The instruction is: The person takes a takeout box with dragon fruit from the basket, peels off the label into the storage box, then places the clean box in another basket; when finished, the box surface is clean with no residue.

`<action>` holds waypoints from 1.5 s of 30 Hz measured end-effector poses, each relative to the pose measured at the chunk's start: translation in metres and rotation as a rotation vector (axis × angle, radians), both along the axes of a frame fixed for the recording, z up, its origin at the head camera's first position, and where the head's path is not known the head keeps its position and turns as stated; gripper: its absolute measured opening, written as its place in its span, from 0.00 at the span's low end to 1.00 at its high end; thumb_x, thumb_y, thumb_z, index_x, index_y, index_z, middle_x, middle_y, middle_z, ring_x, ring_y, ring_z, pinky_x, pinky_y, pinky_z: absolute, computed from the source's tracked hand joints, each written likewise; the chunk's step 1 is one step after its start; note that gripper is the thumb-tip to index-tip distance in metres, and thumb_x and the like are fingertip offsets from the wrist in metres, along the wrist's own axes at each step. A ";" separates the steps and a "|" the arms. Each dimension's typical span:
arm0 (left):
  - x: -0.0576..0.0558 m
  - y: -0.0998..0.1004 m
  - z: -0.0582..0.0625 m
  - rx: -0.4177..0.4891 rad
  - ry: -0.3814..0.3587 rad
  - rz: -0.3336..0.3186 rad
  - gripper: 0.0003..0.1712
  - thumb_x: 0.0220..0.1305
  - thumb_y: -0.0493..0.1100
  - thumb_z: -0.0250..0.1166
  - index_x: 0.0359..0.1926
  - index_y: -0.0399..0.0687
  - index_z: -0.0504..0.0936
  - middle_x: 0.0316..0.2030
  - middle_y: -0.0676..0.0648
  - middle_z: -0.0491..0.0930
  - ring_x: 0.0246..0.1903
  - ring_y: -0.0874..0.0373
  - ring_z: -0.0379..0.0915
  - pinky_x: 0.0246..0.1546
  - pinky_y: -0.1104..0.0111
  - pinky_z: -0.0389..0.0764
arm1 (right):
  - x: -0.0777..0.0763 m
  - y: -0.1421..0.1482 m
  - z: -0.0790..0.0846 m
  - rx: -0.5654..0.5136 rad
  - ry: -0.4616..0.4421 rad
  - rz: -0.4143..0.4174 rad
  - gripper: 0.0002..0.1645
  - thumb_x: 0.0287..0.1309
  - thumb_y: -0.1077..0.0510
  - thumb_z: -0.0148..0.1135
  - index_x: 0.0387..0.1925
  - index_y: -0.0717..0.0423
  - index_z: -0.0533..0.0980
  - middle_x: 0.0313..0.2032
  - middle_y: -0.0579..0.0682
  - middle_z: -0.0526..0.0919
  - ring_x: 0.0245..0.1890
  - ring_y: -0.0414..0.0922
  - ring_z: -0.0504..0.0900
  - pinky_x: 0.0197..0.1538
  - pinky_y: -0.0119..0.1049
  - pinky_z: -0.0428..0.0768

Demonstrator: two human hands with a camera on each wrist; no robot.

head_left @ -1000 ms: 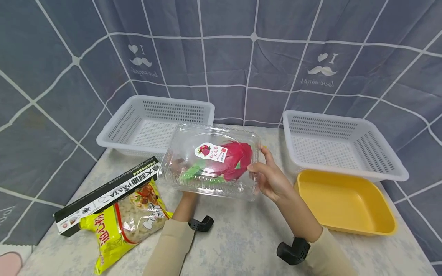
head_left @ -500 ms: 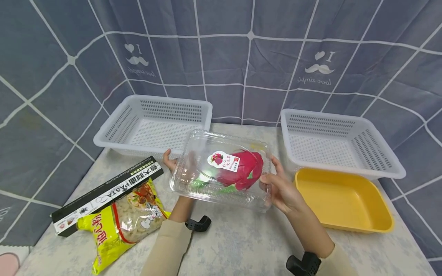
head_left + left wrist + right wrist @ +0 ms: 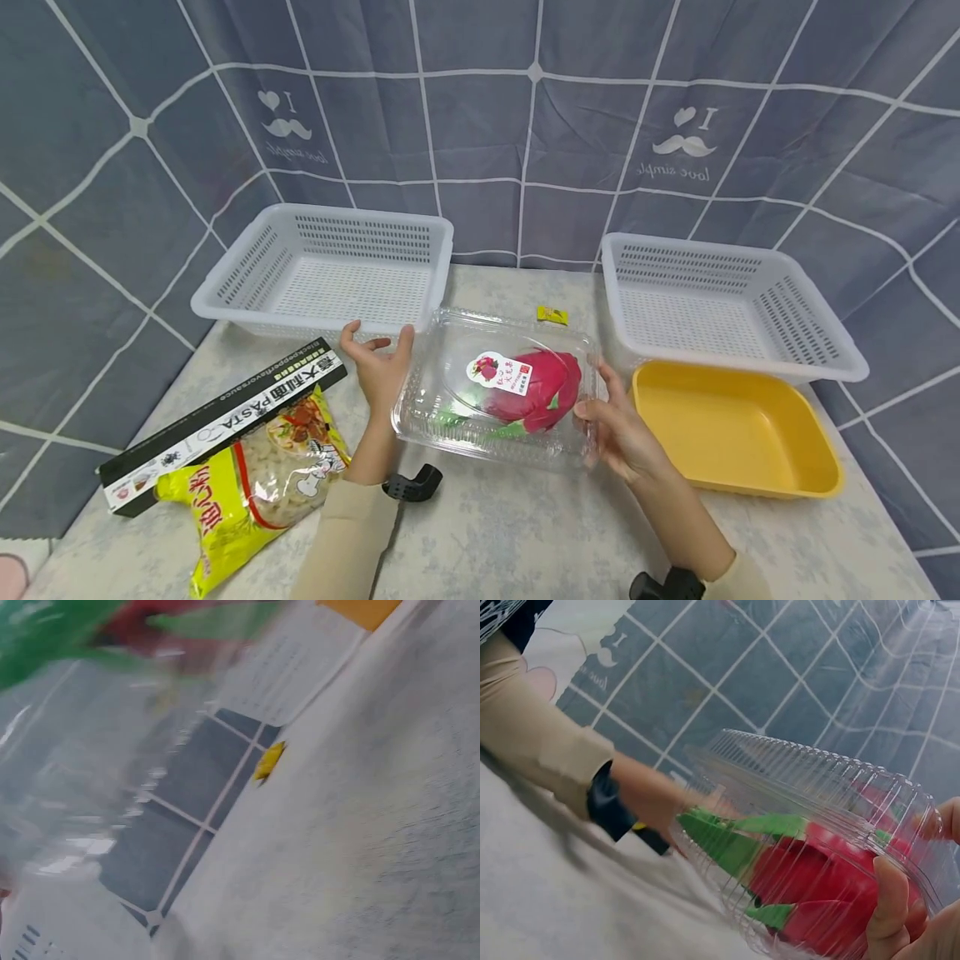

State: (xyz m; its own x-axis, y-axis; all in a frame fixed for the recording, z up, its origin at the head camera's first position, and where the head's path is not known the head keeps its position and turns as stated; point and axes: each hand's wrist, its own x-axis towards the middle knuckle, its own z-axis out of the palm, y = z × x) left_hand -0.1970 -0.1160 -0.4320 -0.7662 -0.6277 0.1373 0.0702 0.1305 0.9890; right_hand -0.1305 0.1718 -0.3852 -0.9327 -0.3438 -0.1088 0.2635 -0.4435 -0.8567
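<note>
Left of the yellow basin, head view: clear clamshell with a dragon fruit inside, lifted by the right hand at its basin-side end. I'd keep it level and pinch lid and base together; fruit sits basin-side, so the far end could twist. Left hand, at the end away from the basin: fingers spread, gripping nothing; contact with plastic unclear.

Left wrist view: blurred; left fingers can't be judged.

Right wrist view: right thumb on the plastic, fingers wrapped round that end, spaced only clamshell-thick.
</note>
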 end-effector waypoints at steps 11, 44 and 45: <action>0.003 -0.014 0.014 0.035 -0.136 -0.106 0.39 0.61 0.42 0.65 0.65 0.49 0.50 0.36 0.44 0.73 0.26 0.58 0.69 0.27 0.70 0.69 | 0.004 0.008 -0.023 -0.085 0.004 0.042 0.42 0.59 0.72 0.48 0.66 0.47 0.41 0.25 0.44 0.75 0.17 0.36 0.80 0.15 0.29 0.76; 0.068 -0.033 0.011 0.045 -0.277 -0.898 0.31 0.67 0.41 0.59 0.68 0.43 0.60 0.58 0.33 0.67 0.55 0.44 0.67 0.53 0.60 0.69 | 0.004 0.015 -0.059 -0.036 0.026 0.067 0.46 0.56 0.72 0.49 0.69 0.46 0.41 0.28 0.44 0.75 0.20 0.35 0.78 0.17 0.27 0.77; 0.068 -0.033 0.010 0.051 -0.271 -0.906 0.32 0.66 0.40 0.60 0.69 0.43 0.59 0.59 0.33 0.66 0.55 0.44 0.68 0.53 0.60 0.69 | 0.004 0.015 -0.059 -0.041 0.023 0.061 0.46 0.56 0.73 0.49 0.69 0.47 0.41 0.29 0.44 0.75 0.20 0.35 0.78 0.17 0.27 0.77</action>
State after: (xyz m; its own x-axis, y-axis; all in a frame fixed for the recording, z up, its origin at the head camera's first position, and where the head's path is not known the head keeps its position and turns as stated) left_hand -0.1291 -0.1490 -0.4224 -0.9667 0.2217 -0.1277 -0.1089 0.0948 0.9895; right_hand -0.1266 0.1868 -0.4442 -0.9118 -0.4041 -0.0725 0.2720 -0.4623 -0.8440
